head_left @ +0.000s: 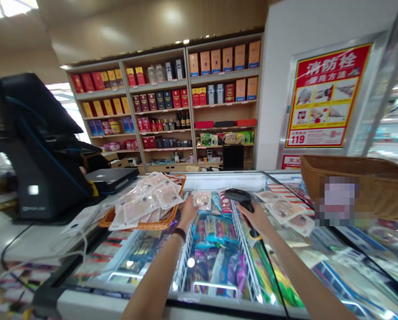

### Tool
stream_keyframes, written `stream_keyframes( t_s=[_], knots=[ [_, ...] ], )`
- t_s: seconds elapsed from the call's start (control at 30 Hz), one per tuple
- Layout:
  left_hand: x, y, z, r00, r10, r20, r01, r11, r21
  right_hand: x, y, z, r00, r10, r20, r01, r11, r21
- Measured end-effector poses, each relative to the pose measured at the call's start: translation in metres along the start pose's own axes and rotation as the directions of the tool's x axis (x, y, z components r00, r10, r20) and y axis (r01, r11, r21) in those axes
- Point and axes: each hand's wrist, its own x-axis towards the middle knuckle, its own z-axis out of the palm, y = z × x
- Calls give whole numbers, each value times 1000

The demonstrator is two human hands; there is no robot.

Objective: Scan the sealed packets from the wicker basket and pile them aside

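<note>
Black scanner (241, 196) in a closed right hand (258, 218), clear packet (203, 201) between fingers of the left hand (188, 212)

Your forearms (161, 275) run off the bottom edge. Your right hand (259, 218) hides part of the scanner's (239, 195) grip, and its black cord (275, 278) leaves the picture below. Print on the packet (203, 200) at your left hand (188, 211) is too small to read. The brown basket (390, 202), its label (340, 195) blurred into blocks, is cut off at right; the dark terminal (49, 186), at left.
</note>
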Motion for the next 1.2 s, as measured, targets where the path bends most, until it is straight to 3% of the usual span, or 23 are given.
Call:
stream_keyframes(
  t_s=[0.17,0.33,0.53,0.93,1.2],
  knots=[
    [-9,-2,7,999,-48,-15,45,988,-145,-5,10,24,993,-19,118,32,994,-107],
    [-5,-10,9,993,-110,-38,90,931,-353,-10,16,23,992,-18,121,48,967,-250],
    [-5,-14,10,991,-128,-23,95,831,-548,-17,10,23,993,-25,118,55,963,-263],
    [-8,-8,10,989,-146,-28,97,780,-618,-28,-4,24,991,-51,125,98,908,-408],
    [-6,-12,10,990,-139,-9,107,802,-588,-31,-7,22,991,-55,123,103,900,-423]
  ],
)
